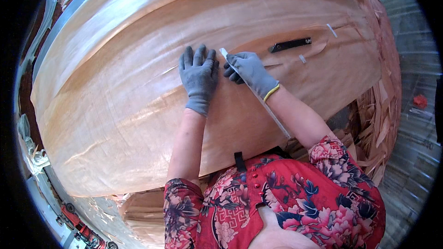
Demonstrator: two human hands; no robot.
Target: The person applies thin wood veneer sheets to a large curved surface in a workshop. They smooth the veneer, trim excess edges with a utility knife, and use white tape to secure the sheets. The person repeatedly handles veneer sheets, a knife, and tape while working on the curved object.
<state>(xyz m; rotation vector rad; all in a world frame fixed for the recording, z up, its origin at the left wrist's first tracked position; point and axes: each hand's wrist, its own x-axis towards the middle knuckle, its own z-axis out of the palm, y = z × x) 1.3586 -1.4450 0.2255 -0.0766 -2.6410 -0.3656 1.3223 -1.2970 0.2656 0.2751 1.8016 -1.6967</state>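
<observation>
Left hand point(199, 74) flat on veneer sheet point(120, 110), right hand point(251, 70) pulling tape strip point(258, 97)

**Veneer sheet layout**

Your left hand point(199, 77) lies flat on the veneer sheet point(120, 110), just left of your right hand point(249, 70). A strip of tape point(258, 97) runs under your right hand back toward you. Right of both hands, farther along the sheet, lies a knife point(290, 44). Veneer scraps point(374, 124) are piled off the sheet's right edge.
</observation>
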